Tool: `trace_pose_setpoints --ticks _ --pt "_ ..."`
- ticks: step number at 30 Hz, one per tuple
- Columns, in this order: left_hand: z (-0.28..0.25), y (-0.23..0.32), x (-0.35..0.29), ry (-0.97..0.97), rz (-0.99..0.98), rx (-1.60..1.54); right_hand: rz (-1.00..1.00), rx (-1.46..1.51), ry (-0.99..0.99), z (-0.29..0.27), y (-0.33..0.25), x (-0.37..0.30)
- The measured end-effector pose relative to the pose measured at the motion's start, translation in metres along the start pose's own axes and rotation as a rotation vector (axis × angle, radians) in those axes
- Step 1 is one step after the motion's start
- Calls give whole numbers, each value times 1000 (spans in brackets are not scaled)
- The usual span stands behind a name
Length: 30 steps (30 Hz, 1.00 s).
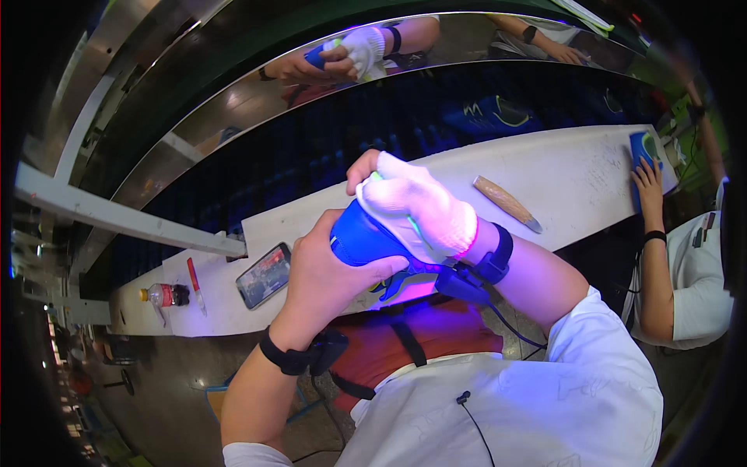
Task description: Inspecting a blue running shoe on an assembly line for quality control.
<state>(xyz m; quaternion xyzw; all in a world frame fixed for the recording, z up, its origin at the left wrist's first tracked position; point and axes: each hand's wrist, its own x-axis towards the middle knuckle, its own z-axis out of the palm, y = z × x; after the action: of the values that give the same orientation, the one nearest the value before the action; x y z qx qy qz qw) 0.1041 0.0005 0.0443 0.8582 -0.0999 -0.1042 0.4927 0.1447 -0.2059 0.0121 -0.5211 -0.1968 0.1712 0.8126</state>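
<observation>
A blue shoe [362, 237] is held between my two hands above the white worktable, in front of my body. My bare left hand [331, 268] grips it from the left, the thumb lying across the blue toe end. Over its upper part, my right hand [420, 202] is closed in a white knit glove that leaves the fingertips bare. A sole edge with pink and yellow-green shows below my hands; the rest of the shoe is hidden by them. Purple light falls on the glove and shoe.
On the white worktable [436, 167] lie a wooden-handled tool [504, 201], a phone [264, 275], a red-handled tool [195, 282] and a bottle [163, 295]. Another blue shoe [502, 113] sits on the dark conveyor. A co-worker's hand [648, 183] touches a blue shoe at right. A metal frame [132, 214] stands left.
</observation>
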Motion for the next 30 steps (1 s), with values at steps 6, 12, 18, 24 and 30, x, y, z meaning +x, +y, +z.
trace_pose_setpoints --ticks 6,12,18,24,30 --pt "17 40 21 -38 83 283 -127 -121 76 -21 -15 -17" --pt "47 70 15 -104 249 529 -248 -264 88 -36 -39 -60" --pt "80 74 -13 -71 682 640 -230 -358 171 -27 -49 -119" --pt "31 56 -20 -330 841 677 -314 -935 40 5 -52 -164" --pt "11 14 -96 -218 141 -87 -446 -1082 184 20 26 -148"
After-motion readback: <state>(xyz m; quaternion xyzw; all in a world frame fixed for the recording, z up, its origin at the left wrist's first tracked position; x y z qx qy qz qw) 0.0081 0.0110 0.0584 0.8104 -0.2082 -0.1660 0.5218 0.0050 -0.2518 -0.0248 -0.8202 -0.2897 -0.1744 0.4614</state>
